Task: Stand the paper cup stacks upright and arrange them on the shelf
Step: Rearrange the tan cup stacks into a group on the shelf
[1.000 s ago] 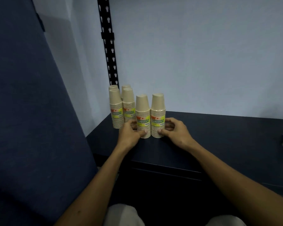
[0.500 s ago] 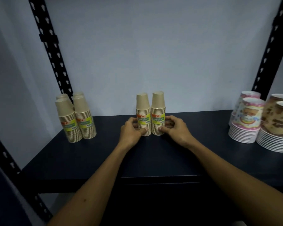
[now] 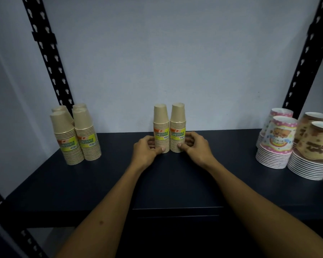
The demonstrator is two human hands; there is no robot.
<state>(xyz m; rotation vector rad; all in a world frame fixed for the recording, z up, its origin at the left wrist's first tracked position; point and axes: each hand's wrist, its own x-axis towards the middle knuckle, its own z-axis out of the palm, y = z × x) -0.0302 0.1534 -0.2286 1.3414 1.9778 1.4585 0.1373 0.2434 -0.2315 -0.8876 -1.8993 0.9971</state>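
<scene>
Two tan paper cup stacks with yellow-green labels stand upright, rims down, side by side at the middle of the dark shelf [image 3: 175,183]. My left hand [image 3: 147,151] grips the base of the left stack [image 3: 161,123]. My right hand [image 3: 196,148] grips the base of the right stack [image 3: 177,123]. Both stacks rest on the shelf and touch each other. At the shelf's left end, several matching tan stacks [image 3: 76,133] stand upright in a tight group.
Patterned cup stacks stand at the right end: pink ones [image 3: 276,144] and brown ones [image 3: 313,149]. Black perforated uprights rise at back left [image 3: 48,58] and back right [image 3: 304,58]. A pale wall closes the back. Bare shelf surface lies between the groups.
The two stacks in my hands have moved right, away from the left group, to the shelf's middle. The view has swung right, showing the patterned cups.
</scene>
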